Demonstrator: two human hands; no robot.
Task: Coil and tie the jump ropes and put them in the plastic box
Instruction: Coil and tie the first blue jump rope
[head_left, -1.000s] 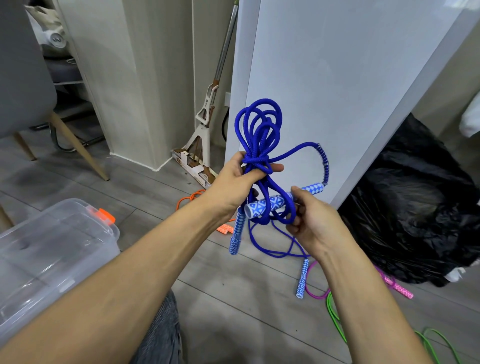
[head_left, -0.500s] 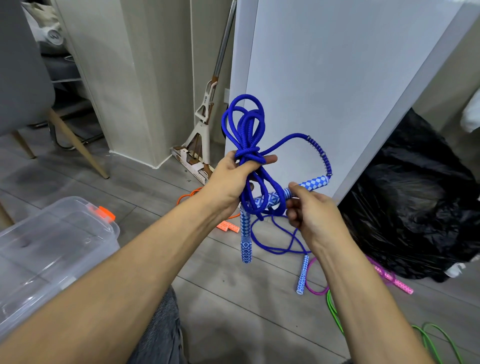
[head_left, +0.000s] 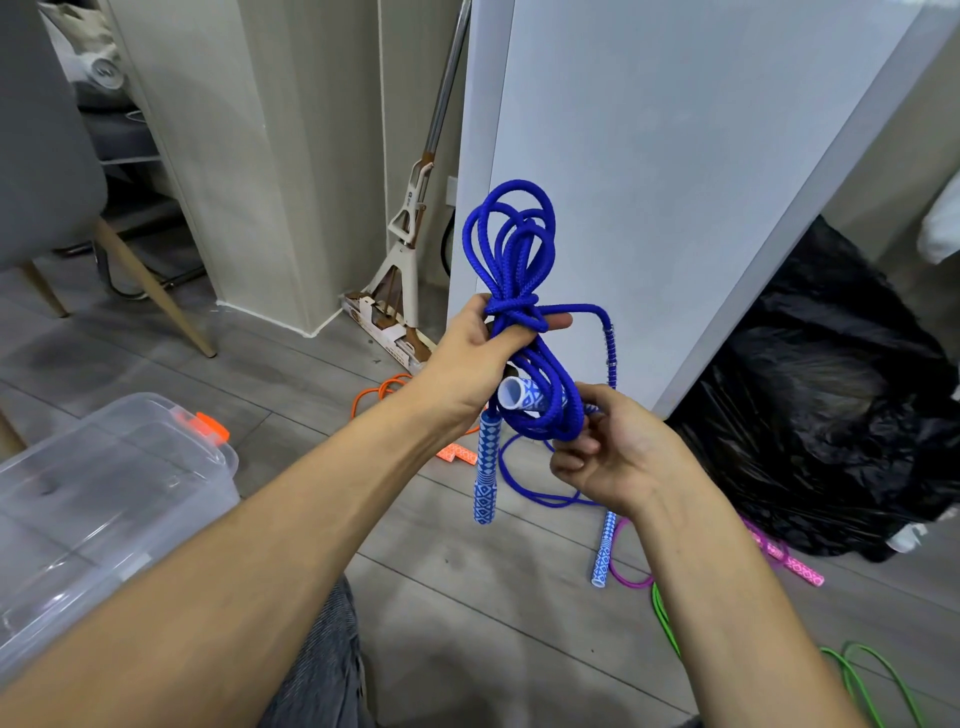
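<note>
My left hand (head_left: 475, 353) grips a coiled blue jump rope (head_left: 511, 249) at its wrapped middle, loops standing up above the fist. One blue-and-white patterned handle (head_left: 485, 470) hangs below that hand. The other handle (head_left: 522, 397) pokes through the lower loops, its open end facing me. My right hand (head_left: 610, 449) pinches the lower loops and that handle's far end. The clear plastic box (head_left: 104, 499) with an orange latch sits at lower left on the floor.
On the floor lie another blue rope (head_left: 540, 493), an orange rope (head_left: 387, 389), a pink rope (head_left: 795, 566) and a green rope (head_left: 852, 670). A black plastic bag (head_left: 831, 415) fills the right. A mop (head_left: 410, 249) leans by the white panel. A chair leg (head_left: 156, 291) stands at left.
The handle in my right hand has swung round through the lower loops, its open end now pointing at me. The rope section near it now runs straight down.
</note>
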